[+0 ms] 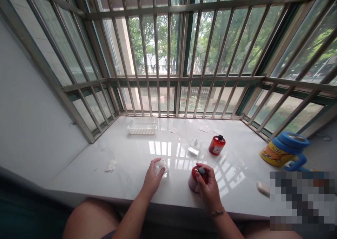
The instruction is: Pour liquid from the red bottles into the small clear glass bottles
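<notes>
— What have you got in your hands?
— My left hand (152, 178) grips a clear jar (162, 167) at centre frame; my right hand (208, 186) clasps a red bottle (195, 179) just beside it.
— Anything else on the sill (126, 161)?
— Another red bottle (217, 144) above, a white basket (142, 126) upper left.

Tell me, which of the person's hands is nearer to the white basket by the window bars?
Left. The left hand lies below the white basket, slightly to its right; the right hand is farther right, on a red bottle.
</notes>
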A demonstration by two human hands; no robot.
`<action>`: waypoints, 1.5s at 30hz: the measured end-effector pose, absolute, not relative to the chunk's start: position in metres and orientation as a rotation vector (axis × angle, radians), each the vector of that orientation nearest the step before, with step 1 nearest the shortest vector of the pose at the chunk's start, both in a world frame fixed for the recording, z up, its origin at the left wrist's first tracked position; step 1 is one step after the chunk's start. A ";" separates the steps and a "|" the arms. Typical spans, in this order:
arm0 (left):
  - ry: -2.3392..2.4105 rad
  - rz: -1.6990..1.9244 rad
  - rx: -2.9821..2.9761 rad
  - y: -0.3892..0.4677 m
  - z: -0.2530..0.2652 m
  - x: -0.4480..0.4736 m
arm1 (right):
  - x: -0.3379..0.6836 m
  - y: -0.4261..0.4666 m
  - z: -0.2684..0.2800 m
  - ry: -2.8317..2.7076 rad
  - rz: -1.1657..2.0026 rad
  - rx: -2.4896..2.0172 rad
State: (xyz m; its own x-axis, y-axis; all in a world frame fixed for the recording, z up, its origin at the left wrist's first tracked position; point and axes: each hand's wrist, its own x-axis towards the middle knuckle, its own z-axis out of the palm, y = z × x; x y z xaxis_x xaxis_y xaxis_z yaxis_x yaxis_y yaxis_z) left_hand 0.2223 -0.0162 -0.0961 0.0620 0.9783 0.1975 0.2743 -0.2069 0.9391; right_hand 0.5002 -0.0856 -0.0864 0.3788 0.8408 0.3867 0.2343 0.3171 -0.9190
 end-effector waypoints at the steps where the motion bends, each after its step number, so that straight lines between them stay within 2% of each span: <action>1: 1.279 1.179 1.613 -0.016 -0.093 0.222 | 0.500 -0.086 -0.086 -1.157 0.542 -1.215; 22: 1.238 1.154 1.673 -0.020 -0.072 0.222 | 0.497 -0.086 -0.084 -1.180 0.473 -1.219; 32: 1.275 1.139 1.613 -0.019 -0.083 0.223 | 0.503 -0.084 -0.085 -1.274 0.405 -1.212; 45: 1.295 1.181 1.719 -0.010 -0.055 0.217 | 0.502 -0.085 -0.082 -1.281 0.385 -1.209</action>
